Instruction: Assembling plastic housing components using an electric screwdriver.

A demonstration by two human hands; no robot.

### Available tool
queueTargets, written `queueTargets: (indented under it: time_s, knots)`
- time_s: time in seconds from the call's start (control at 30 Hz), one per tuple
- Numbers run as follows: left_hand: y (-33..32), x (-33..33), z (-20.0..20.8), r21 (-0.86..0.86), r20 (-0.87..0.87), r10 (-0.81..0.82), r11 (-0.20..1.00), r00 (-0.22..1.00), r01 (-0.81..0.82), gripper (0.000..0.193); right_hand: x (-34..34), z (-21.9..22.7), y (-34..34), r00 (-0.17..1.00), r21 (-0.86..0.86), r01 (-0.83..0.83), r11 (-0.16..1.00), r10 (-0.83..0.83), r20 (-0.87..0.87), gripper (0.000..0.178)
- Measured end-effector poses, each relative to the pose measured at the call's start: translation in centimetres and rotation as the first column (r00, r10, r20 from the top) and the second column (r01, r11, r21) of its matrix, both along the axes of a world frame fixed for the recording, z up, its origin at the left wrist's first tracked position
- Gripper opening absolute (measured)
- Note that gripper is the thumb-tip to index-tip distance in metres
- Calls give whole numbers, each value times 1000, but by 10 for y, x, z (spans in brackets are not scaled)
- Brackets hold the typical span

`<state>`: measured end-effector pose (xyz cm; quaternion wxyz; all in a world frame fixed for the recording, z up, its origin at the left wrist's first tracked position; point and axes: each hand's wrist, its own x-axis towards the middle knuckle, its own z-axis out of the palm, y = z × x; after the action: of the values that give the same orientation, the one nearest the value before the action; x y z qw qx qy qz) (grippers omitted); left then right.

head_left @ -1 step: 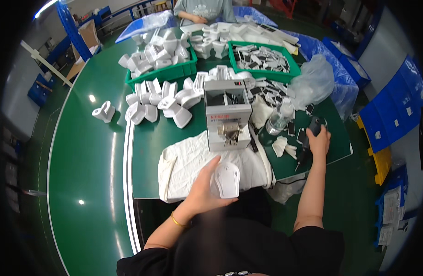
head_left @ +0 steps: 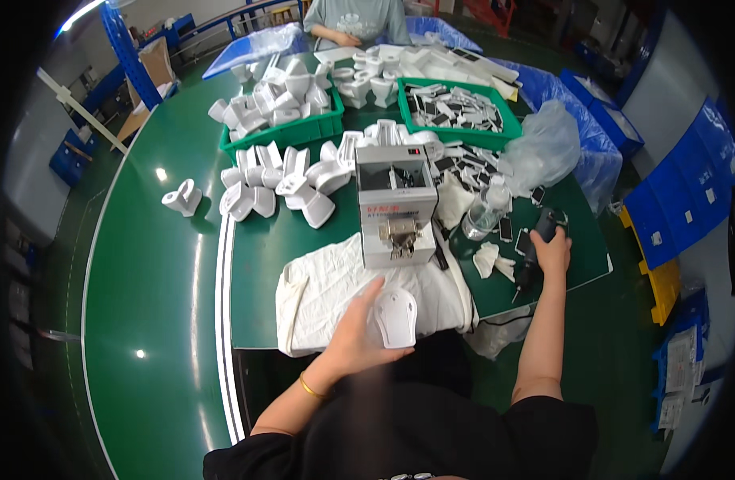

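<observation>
My left hand is closed around a white moulded plastic part, its hollow side up, over the near edge of a white cloth. At the right of the table my right hand grips a dark electric screwdriver, with its thin bit pointing toward me. A grey metal screw feeder machine stands on the cloth beyond my left hand. Between the machine and my right hand lie a crumpled white cloth piece and a clear plastic bottle.
White plastic parts fill a green crate and crowd the table before it. Another green crate holds small white-and-black pieces, with more spilled beside it. One white part stands alone at left. A clear plastic bag lies right; a person faces me.
</observation>
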<state>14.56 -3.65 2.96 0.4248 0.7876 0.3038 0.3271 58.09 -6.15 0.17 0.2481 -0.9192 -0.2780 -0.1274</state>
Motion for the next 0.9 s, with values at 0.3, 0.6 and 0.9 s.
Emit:
queueTargets:
  time_s: [0.3, 0.6, 0.9]
  knots:
    - [-8, 1, -25, 180, -43, -35, 983, 998, 42, 81, 36, -26, -8, 417, 696, 199, 690, 583, -697, 24]
    - [-14, 1, -36, 318, -41, -9, 948, 999, 22, 73, -96, 96, 26, -255, 988, 111, 103, 964, -72, 49]
    - [-17, -1, -46, 338, -27, 39, 941, 999, -28, 70, -205, 147, 100, 65, 884, -466, -33, 995, 71, 46]
